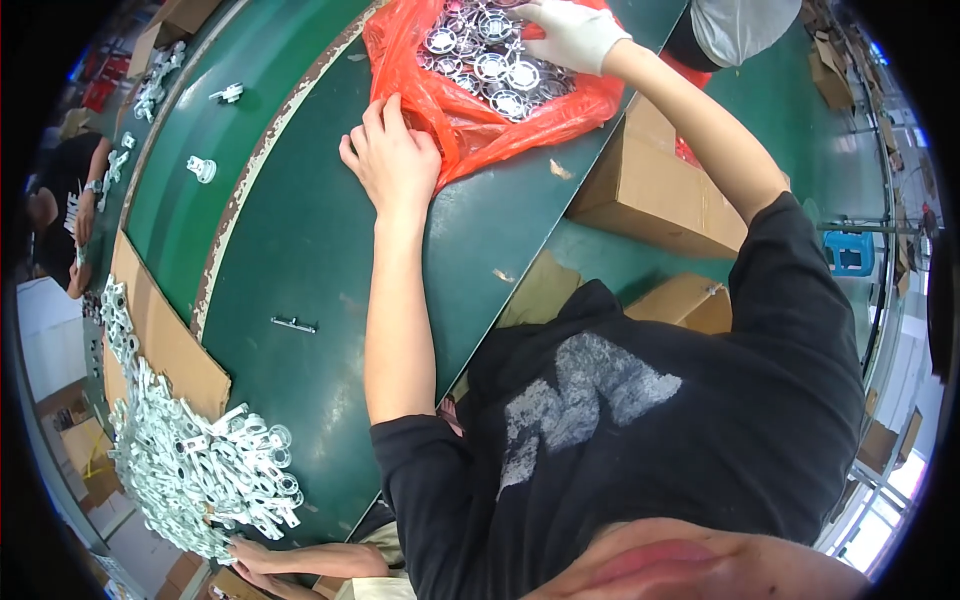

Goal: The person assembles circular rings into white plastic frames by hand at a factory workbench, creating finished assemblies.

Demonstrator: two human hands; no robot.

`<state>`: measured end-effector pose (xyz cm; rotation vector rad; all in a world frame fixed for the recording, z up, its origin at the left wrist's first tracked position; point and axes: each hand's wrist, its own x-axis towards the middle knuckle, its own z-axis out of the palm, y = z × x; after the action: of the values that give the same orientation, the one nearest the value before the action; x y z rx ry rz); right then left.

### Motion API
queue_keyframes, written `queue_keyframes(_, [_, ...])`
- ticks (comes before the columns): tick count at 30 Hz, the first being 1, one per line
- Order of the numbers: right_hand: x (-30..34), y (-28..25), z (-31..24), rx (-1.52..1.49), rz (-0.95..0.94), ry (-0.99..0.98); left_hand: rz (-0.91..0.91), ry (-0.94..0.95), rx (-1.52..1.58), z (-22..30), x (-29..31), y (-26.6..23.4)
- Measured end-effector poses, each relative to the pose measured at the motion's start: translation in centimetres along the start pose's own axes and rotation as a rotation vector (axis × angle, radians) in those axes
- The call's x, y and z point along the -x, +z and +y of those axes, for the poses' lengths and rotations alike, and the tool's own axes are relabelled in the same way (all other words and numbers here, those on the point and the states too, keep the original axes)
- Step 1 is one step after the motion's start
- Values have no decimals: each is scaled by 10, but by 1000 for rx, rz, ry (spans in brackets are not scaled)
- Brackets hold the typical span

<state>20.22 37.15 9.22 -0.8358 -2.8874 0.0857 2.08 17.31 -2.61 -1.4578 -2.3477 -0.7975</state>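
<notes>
A red plastic bag [455, 135] lies open at the far edge of the green table, full of shiny round metal parts [490, 68] with spoked faces. My bare left hand [392, 160] is at the bag's near left side, its fingers curled on the red plastic. Over the parts at the right is my right hand [575, 35] in a white glove. Its thumb and fingers are spread and touch the parts; no part shows clearly between them.
A thin metal rod [294, 324] lies on the table. Silvery castings [200, 460] are heaped at the near left beside a cardboard sheet [165, 330]. Beyond a raised rim, a green belt carries a pale part [202, 168]. Cardboard boxes [660, 185] stand right; other people work nearby.
</notes>
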Motion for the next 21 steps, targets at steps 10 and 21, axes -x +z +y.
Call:
queue_keyframes(10, [19, -31, 65, -73, -177, 16, -20, 12, 54, -3, 0, 1])
queue_keyframes(21, [41, -29, 45, 9, -137, -75, 11, 26, 50, -5, 0, 4])
